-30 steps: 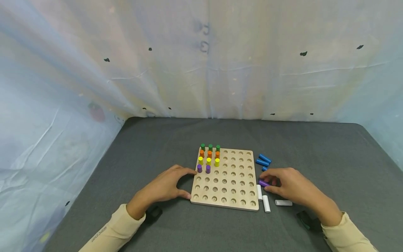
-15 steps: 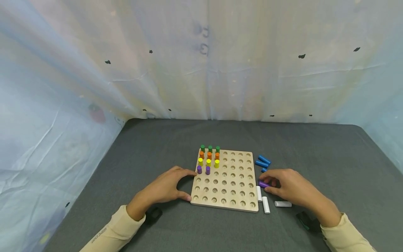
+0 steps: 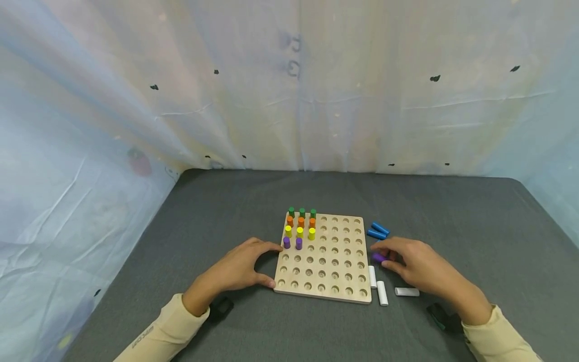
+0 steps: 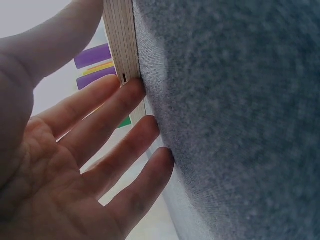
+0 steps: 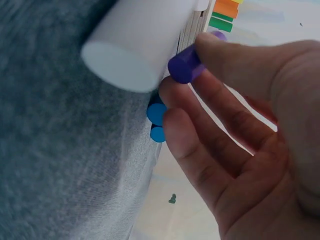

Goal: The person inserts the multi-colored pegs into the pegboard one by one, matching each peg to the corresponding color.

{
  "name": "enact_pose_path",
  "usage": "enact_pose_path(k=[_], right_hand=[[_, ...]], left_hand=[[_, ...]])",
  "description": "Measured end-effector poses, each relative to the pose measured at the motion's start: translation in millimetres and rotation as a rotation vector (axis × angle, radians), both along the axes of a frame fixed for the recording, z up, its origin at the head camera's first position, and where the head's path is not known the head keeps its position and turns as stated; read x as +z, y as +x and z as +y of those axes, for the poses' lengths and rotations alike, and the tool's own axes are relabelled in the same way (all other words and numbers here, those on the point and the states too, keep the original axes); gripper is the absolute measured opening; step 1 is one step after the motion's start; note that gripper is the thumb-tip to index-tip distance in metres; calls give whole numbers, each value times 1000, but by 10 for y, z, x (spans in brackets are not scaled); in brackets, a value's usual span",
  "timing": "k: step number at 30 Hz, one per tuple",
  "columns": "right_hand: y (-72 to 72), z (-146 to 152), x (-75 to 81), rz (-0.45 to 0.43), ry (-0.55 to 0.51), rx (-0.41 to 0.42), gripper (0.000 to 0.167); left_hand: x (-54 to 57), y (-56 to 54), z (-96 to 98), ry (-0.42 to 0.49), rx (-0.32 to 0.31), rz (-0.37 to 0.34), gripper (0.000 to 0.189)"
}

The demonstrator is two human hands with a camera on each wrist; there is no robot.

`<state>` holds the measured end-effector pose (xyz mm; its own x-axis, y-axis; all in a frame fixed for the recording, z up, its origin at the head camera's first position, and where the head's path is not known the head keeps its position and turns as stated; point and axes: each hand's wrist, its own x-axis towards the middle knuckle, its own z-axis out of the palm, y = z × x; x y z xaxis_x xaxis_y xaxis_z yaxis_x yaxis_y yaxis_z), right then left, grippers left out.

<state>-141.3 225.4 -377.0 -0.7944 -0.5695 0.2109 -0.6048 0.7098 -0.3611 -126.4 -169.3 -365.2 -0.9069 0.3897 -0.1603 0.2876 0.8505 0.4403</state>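
A wooden pegboard (image 3: 341, 296) lies on the grey cloth, its left columns holding upright green, orange, yellow and purple pegs. My left hand (image 3: 237, 266) touches the board's left edge with thumb and forefinger. In the left wrist view its fingers (image 4: 107, 122) are nearly straight, some tips at the wooden edge and others at the cloth. Just right of the board, my right hand (image 3: 416, 264) pinches a purple peg (image 3: 379, 258). The right wrist view shows that purple peg (image 5: 185, 65) between thumb and fingers, tilted and off the cloth.
Beyond the right hand lie blue pegs (image 3: 377, 234), one partly hidden. Three white pegs (image 3: 382, 293) lie near the board's lower right corner, one touching or almost touching it. A white peg (image 5: 135, 50) looms close in the right wrist view. A pale curtain (image 3: 334, 100) hangs behind the table.
My right hand has raised the purple peg slightly and turned it, moving a little away from me. The nearest blue peg is now mostly covered. My left hand stays at the board.
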Motion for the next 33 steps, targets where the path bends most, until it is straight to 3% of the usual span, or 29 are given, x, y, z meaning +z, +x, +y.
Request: enact_pose_path(k=[12, 21, 33], right_hand=[[11, -26, 5, -2, -31, -4, 34], [16, -38, 27, -25, -33, -54, 26], [49, -75, 165, -71, -36, -115, 20]], left_hand=[[43, 22, -4, -3, 0, 16, 73], [23, 8, 0, -1, -1, 2, 73], [11, -1, 11, -9, 23, -8, 73]])
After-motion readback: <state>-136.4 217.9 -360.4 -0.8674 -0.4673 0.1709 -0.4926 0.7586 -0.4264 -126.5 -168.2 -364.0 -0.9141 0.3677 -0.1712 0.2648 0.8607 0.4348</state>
